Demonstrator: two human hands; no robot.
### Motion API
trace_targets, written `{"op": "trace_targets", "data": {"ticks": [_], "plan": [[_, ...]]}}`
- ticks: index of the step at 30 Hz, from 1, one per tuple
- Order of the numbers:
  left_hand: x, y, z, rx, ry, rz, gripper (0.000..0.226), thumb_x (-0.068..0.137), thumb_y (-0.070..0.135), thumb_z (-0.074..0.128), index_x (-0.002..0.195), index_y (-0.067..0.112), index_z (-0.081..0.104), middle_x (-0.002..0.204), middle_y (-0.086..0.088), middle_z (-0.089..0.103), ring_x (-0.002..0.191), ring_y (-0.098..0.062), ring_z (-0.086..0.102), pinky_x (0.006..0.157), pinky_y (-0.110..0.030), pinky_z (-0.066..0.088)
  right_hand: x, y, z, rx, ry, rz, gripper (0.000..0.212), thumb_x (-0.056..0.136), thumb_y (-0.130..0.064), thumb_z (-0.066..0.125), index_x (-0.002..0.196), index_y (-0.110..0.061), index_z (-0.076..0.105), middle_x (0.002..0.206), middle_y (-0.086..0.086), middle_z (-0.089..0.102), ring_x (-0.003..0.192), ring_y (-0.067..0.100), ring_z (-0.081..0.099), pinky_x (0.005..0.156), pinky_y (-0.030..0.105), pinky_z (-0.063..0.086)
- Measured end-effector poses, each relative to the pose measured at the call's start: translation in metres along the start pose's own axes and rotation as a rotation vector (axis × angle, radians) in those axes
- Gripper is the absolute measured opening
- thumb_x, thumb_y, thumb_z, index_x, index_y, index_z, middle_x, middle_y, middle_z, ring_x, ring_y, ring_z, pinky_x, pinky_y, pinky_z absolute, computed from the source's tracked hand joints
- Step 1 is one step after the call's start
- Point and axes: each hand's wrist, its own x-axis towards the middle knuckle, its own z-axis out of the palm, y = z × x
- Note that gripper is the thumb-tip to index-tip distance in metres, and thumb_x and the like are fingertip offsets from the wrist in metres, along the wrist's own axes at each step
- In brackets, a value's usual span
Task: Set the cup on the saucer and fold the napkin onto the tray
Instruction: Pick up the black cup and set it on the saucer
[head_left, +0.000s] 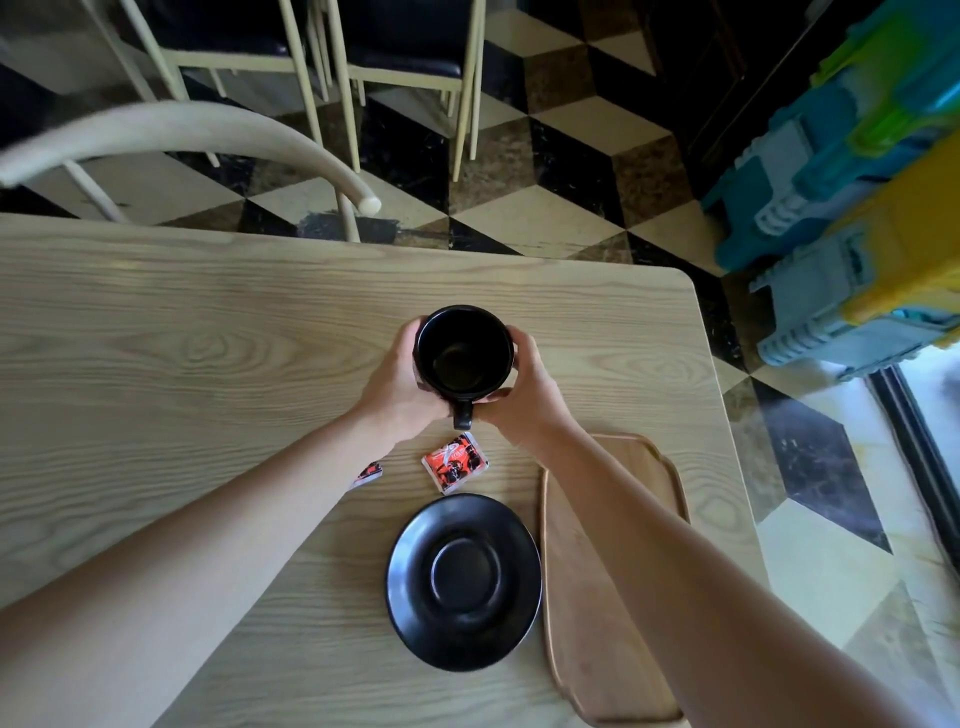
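Note:
A black cup stands upright and empty at the middle of the wooden table, its handle pointing toward me. My left hand wraps its left side and my right hand wraps its right side. A black saucer lies empty on the table nearer to me, apart from the cup. To the saucer's right lies a wooden tray, partly covered by my right forearm. A folded red-and-white napkin sits between cup and saucer. A second red-and-white piece peeks from under my left forearm.
The light wooden table ends at a rounded far-right corner. Beyond it are a curved chair back, pale chair legs and a chequered floor. Stacked blue and yellow plastic crates stand at the right.

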Motion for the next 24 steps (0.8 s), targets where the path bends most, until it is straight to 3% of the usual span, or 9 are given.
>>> {"op": "trace_targets", "data": {"ticks": [4, 6, 10, 14, 17, 21, 24], "plan": [[-0.029, 0.021, -0.004, 0.001, -0.016, 0.036, 0.101, 0.044, 0.007, 0.073, 0.135, 0.034, 0.040, 0.122, 0.006, 0.056, 0.109, -0.032, 0.062, 0.088, -0.041, 0.053, -0.032, -0.017, -0.009, 0.028, 0.040, -0.030, 0.103, 0.039, -0.043, 0.082, 0.130, -0.044, 0.034, 0.108, -0.017, 0.057, 0.101, 0.030, 0.068, 0.092, 0.053, 0.053], [-0.048, 0.032, -0.005, 0.008, -0.022, 0.065, 0.102, 0.038, 0.019, 0.074, 0.133, 0.036, 0.042, 0.124, 0.006, 0.057, 0.108, -0.033, 0.063, 0.091, -0.044, 0.053, -0.052, -0.027, -0.016, 0.031, 0.044, -0.043, 0.103, 0.039, -0.041, 0.083, 0.131, -0.042, 0.035, 0.107, -0.019, 0.055, 0.105, 0.029, 0.066, 0.094, 0.053, 0.052], [-0.093, 0.051, -0.009, 0.010, -0.030, 0.076, 0.095, 0.046, 0.010, 0.076, 0.130, 0.039, 0.043, 0.120, 0.008, 0.057, 0.107, -0.034, 0.062, 0.081, -0.033, 0.050, -0.103, -0.048, -0.029, 0.028, 0.051, -0.068, 0.101, 0.046, -0.033, 0.086, 0.134, -0.039, 0.036, 0.118, -0.006, 0.058, 0.105, 0.032, 0.067, 0.097, 0.052, 0.050], [-0.136, 0.065, -0.012, 0.052, -0.049, 0.063, 0.098, 0.043, 0.010, 0.078, 0.126, 0.046, 0.042, 0.122, 0.008, 0.057, 0.105, -0.033, 0.063, 0.089, -0.044, 0.055, -0.149, -0.057, -0.040, 0.051, 0.047, -0.059, 0.101, 0.054, -0.018, 0.091, 0.137, -0.035, 0.037, 0.119, -0.006, 0.057, 0.115, 0.021, 0.058, 0.101, 0.042, 0.048], [-0.161, 0.065, -0.012, 0.047, -0.062, 0.032, 0.103, 0.046, 0.003, 0.075, 0.134, 0.042, 0.038, 0.127, 0.003, 0.053, 0.102, -0.032, 0.062, 0.074, -0.036, 0.055, -0.175, -0.055, -0.042, 0.047, 0.043, -0.055, 0.101, 0.055, -0.018, 0.092, 0.138, -0.034, 0.037, 0.120, -0.005, 0.058, 0.116, 0.020, 0.055, 0.101, 0.044, 0.047], [-0.184, 0.056, -0.007, 0.044, -0.062, 0.038, 0.101, 0.043, 0.006, 0.075, 0.131, 0.041, 0.040, 0.125, 0.006, 0.054, 0.106, -0.033, 0.059, 0.086, -0.046, 0.052, -0.198, -0.046, -0.035, 0.043, 0.041, -0.046, 0.101, 0.057, -0.021, 0.092, 0.139, -0.036, 0.036, 0.124, -0.004, 0.060, 0.118, 0.020, 0.056, 0.101, 0.043, 0.048], [-0.190, 0.049, -0.006, 0.041, -0.070, 0.032, 0.103, 0.039, 0.010, 0.075, 0.132, 0.039, 0.042, 0.125, 0.002, 0.055, 0.095, -0.027, 0.055, 0.068, -0.036, 0.054, -0.205, -0.041, -0.033, 0.058, 0.030, -0.052, 0.103, 0.054, -0.023, 0.094, 0.139, -0.035, 0.038, 0.123, -0.007, 0.059, 0.119, 0.017, 0.055, 0.102, 0.039, 0.046]]}}
